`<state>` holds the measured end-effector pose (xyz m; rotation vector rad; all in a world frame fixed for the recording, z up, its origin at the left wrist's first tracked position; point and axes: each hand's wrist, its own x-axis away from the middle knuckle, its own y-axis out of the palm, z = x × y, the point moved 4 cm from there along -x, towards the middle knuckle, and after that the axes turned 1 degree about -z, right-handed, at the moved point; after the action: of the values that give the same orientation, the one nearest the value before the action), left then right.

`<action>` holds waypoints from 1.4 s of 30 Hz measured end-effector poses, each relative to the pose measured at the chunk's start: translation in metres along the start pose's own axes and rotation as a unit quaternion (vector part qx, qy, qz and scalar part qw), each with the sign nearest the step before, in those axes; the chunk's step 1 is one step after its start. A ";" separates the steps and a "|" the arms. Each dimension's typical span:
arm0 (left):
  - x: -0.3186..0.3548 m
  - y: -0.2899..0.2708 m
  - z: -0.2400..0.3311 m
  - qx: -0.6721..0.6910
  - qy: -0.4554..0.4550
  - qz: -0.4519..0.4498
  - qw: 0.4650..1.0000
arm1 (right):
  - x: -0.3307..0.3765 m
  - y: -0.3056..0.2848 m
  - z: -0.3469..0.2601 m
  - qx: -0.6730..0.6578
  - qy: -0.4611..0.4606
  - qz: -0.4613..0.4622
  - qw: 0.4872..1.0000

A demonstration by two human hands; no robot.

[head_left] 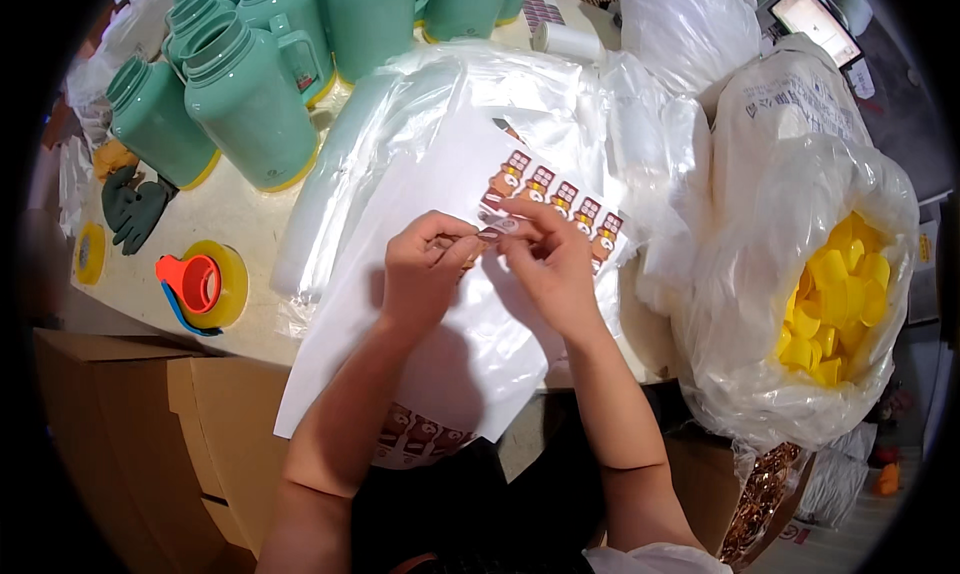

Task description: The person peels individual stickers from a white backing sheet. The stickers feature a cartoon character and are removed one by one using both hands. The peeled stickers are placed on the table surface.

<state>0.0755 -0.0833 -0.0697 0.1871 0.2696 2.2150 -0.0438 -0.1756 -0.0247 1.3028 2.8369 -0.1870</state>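
Observation:
Both my hands meet over a large white sticker sheet (400, 224) with a row of brown bear stickers (565, 199) at its upper right. My left hand (425, 269) is closed, thumb and fingertips pinching a small brown-and-white sticker (487, 235). Against the same piece, the fingertips of my right hand (553, 264) are also pinched. Fingers hide much of that sticker. More brown printed stickers (425, 434) show on the sheet's near edge, by my left forearm. Under the sheet lies a stack of clear plastic bags (335, 184).
Several green jugs (250, 104) stand at the back left. Nearer are a dark glove (135, 209), a tape roll (232, 274) and a red ring-shaped piece (198, 282). On the right, a plastic bag (730, 324) holds yellow parts (835, 294). Cardboard boxes (110, 424) stand at the near left.

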 end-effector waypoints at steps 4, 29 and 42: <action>-0.002 0.007 -0.001 0.057 -0.075 -0.024 0.995 | -0.055 -0.046 0.003 0.197 -0.048 0.151 0.968; 0.001 0.005 -0.008 0.096 -0.083 -0.032 0.991 | 0.027 -0.001 0.024 -0.158 0.097 0.022 0.982; 0.007 0.010 -0.005 0.050 -0.042 -0.037 0.997 | 0.042 0.006 0.030 -0.140 0.051 -0.010 0.989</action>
<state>0.0619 -0.0842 -0.0713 0.3188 0.3350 2.1157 -0.0679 -0.1431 -0.0576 1.2569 2.8267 0.2758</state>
